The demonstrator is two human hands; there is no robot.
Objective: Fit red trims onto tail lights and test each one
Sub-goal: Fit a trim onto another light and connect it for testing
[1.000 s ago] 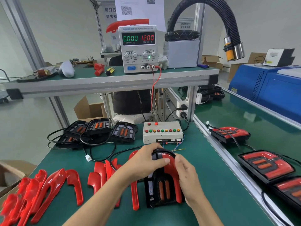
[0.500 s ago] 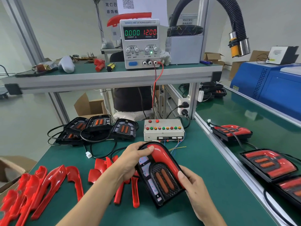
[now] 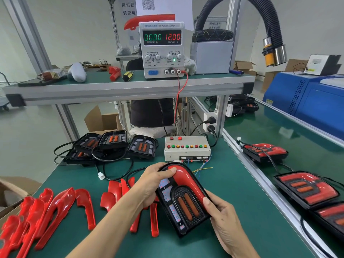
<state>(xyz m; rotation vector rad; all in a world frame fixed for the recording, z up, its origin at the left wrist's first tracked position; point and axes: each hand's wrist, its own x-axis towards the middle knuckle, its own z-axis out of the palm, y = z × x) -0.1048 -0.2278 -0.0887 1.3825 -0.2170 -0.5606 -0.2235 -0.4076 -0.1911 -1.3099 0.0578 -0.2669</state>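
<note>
I hold a black tail light tilted up off the green bench, its face toward me, with a curved red trim seated along its top and right side. My left hand grips the light's upper left edge, thumb lying on the trim's top. My right hand grips its lower right edge, thumb pressing on the trim. Loose red trims lie spread at the left, and more trims sit behind my left wrist. Untrimmed tail lights with cables sit at the back left.
A white test box with coloured buttons stands just behind the held light, loose wires trailing from it. The power supply on the shelf reads 0.000 A and 12.00 V. Trimmed tail lights lie on the right-hand bench beyond an aluminium rail.
The tail light lay flat under both hands a second ago; it has since been lifted and tilted toward me. My right hand slid down to its lower right edge.
</note>
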